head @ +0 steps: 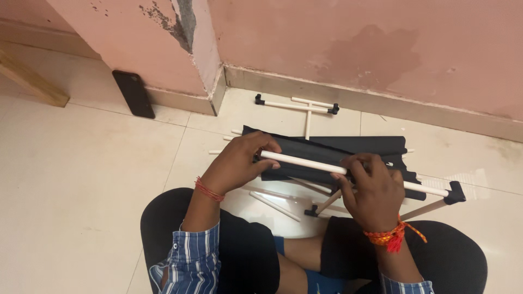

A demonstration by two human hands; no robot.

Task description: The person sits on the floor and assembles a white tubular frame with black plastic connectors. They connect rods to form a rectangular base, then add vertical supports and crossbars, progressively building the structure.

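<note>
Fabric, black and folded lengthwise [348, 146], lay across the pale tiled floor [81, 179] just in front of the seated person's crossed legs, and everything else sat in relation to it. Over its near edge ran a white rod [305, 162], held level by both hands. The left hand [239, 162] was curled over the rod's left end, fingers closed around it and pressing into the cloth. The right hand [373, 190] was closed on the rod further along, fingertips bent down over it; whether the thumb pinched the fabric as well could not be told. Beyond the right hand the rod ended in a black corner connector [455, 193], from which a wooden-coloured rod [422, 209] slanted back toward the knee.

Behind the fabric, near the skirting, lay a T-shaped assembly of white rods with black end caps [305, 106]. Between the fabric and the legs lay several loose white rods [275, 207]. Well to the left of the fabric a dark phone [134, 93] leaned against the pink wall [354, 43].

Risk, as I judged it: the cloth could bunch or slip off the rod if the two hands pulled unevenly, and a twist at the right end could work the rod loose from its connector.
</note>
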